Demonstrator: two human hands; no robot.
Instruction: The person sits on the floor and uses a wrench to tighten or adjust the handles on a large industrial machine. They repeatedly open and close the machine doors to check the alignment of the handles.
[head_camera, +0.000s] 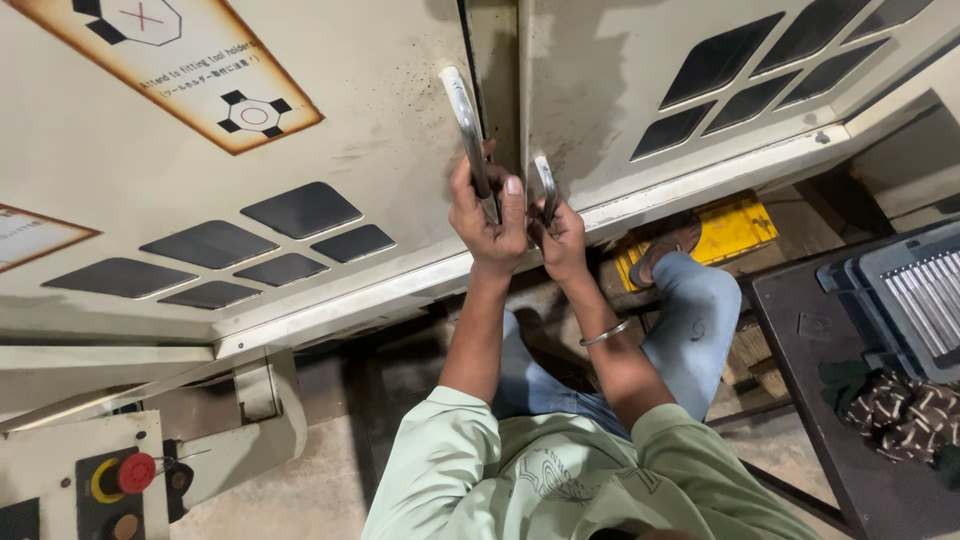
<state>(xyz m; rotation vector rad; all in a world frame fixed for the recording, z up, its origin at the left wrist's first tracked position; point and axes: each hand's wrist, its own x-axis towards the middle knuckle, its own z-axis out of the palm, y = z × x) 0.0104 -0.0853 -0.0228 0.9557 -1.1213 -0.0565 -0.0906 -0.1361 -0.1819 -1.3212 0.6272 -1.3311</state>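
Observation:
Two cream machine doors meet at a narrow dark seam, the left door (330, 120) and the right door (620, 90). Each carries a shiny metal bar handle beside the seam. My left hand (488, 215) is closed around the lower part of the left handle (463, 110). My right hand (560, 235) grips the right handle (545, 180), which is mostly hidden by the fingers. A metal bangle (605, 333) sits on my right wrist. Both arms reach up from pale green sleeves.
Dark window panels (300, 210) are set in both doors. A red stop button (135, 472) sits on a control box at lower left. A dark table (800, 330) at right holds a grey crate (920, 290) and a patterned cloth (905, 410). A yellow platform (735, 225) lies under one sandalled foot.

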